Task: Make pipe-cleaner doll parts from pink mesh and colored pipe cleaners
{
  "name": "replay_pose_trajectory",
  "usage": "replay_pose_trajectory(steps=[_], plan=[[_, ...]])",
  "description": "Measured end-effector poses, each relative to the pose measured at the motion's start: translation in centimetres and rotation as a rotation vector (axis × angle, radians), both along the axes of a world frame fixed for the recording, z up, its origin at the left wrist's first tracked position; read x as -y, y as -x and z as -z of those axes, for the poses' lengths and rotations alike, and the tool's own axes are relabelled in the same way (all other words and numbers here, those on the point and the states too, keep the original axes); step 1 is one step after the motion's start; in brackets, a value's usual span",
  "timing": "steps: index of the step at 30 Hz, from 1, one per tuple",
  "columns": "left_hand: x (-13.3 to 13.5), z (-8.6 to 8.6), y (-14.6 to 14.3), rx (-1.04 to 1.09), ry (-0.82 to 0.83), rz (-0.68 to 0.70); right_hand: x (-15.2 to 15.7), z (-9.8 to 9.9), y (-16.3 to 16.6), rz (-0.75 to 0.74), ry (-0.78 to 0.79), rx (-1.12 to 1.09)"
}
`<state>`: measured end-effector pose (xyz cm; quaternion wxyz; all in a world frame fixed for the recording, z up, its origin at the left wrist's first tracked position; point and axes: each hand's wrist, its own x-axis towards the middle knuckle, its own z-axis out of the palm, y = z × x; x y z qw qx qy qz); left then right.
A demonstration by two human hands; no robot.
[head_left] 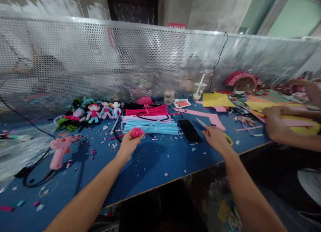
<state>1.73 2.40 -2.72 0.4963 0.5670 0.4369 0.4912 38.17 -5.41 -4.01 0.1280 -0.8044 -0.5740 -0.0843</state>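
Left hand [129, 143] pinches a pink knitted ball [136, 132]. Right hand [217, 138] closes on scissors [204, 125]; handles mostly hidden, finger positions unclear.

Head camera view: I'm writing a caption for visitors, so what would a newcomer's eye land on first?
The left hand holds up a pink ball above the blue table. Behind it lie bundles of pink and blue sticks; the right hand rests on scissors beside a black phone. A pink glue gun lies far left.

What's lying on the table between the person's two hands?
In the head view, between the left hand, which holds a pink ball, and the right hand on the scissors, lies a black phone, beside the blue pipe cleaners.
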Motion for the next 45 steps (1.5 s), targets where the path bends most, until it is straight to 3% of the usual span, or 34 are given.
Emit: replay_pose_trajectory(steps=[2,6,11,17,22,26,30,36,45], plan=[[0.1,0.0,0.0,0.012,0.009,0.005,-1.4,-0.2,2.9,-0.061,0.021,-0.063],[0.2,-0.2,0.1,0.018,0.007,-0.013,-3.3,-0.2,6.3,0.057,0.082,-0.110],[0.3,-0.2,0.1,-0.025,-0.008,-0.002,-3.6,-0.2,6.3,0.110,0.097,-0.116],[0.6,0.2,-0.1,-0.031,-0.035,0.060,-4.1,-0.1,6.9,0.143,-0.012,-0.165],[0.5,0.4,-0.2,-0.016,-0.020,0.051,-4.0,-0.2,7.1,0.169,0.037,-0.116],[0.3,0.6,-0.2,0.011,0.025,0.052,-3.5,-0.9,8.9,0.052,-0.006,0.008],[-0.1,0.8,-0.1,0.034,0.130,0.064,-3.9,-1.7,13.2,-0.231,0.027,0.017],[-0.5,0.9,0.2,0.050,0.125,0.033,-7.4,-2.1,17.5,-0.321,0.195,0.075],[-0.6,0.7,0.1,-0.009,0.092,0.021,-11.8,-1.5,19.8,-0.409,0.172,0.094]])
